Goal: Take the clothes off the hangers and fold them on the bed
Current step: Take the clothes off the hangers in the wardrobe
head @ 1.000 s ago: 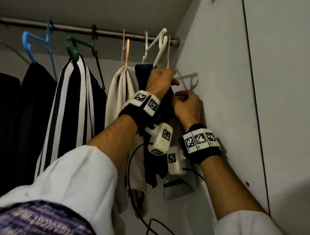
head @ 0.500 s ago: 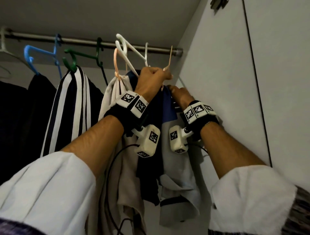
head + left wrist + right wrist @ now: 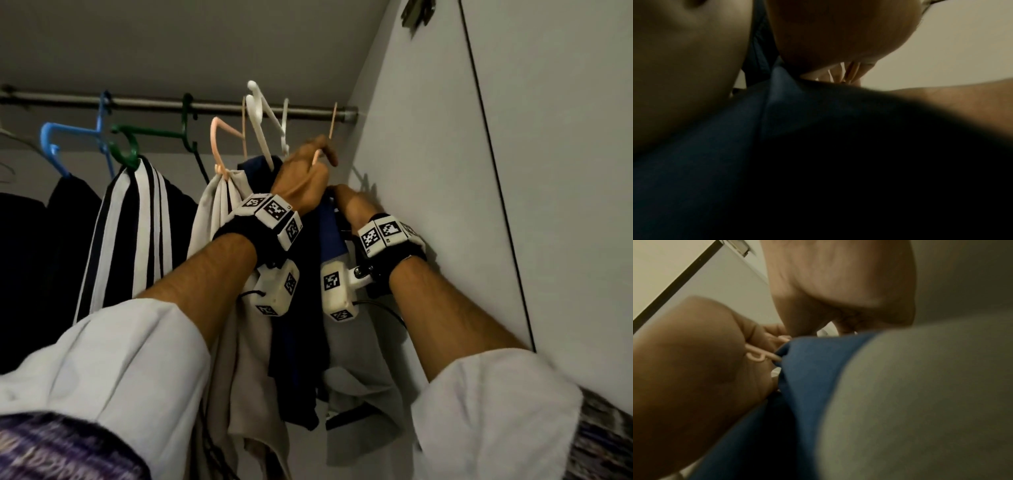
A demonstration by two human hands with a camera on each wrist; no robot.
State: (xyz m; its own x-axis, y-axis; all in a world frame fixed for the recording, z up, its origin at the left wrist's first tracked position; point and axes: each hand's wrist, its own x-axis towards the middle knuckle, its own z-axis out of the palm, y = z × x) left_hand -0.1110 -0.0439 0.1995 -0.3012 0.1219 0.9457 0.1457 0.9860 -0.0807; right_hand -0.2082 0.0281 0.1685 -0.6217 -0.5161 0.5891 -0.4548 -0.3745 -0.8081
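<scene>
Closest to us, we are seeing two white sleeves (image 3: 137,363) and two bare arms reaching up into a closet. Each wrist is wearing a black band with white blocks on it.

Our left hand (image 3: 301,174) is curling its fingers around the thin pink hanger (image 3: 317,157) and holding it. In the right wrist view, the pink hanger (image 3: 760,356) is sitting in that hand's palm, touching the top of the blue and grey shirt (image 3: 818,373).

Our right hand (image 3: 352,204) is just beside the left one, close to the white closet wall (image 3: 428,171). It is touching the top of the blue and grey shirt (image 3: 330,236). Its fingers are hiding behind the cloth, so we cannot tell if they are gripping or loose.

The shirt is hanging down between our two arms. A dark navy garment (image 3: 294,349) is hanging just left of it, and a cream garment (image 3: 219,212) is hanging left of that on another pink hanger (image 3: 219,140).

A white hanger (image 3: 263,116) is sticking up above our left hand.

Farther left, a striped garment (image 3: 137,219) is hanging on a green hanger (image 3: 137,137). A blue hanger (image 3: 61,137) is holding a black garment (image 3: 68,205).

Farthest up, the metal rod (image 3: 222,108) is running across the closet.
</scene>
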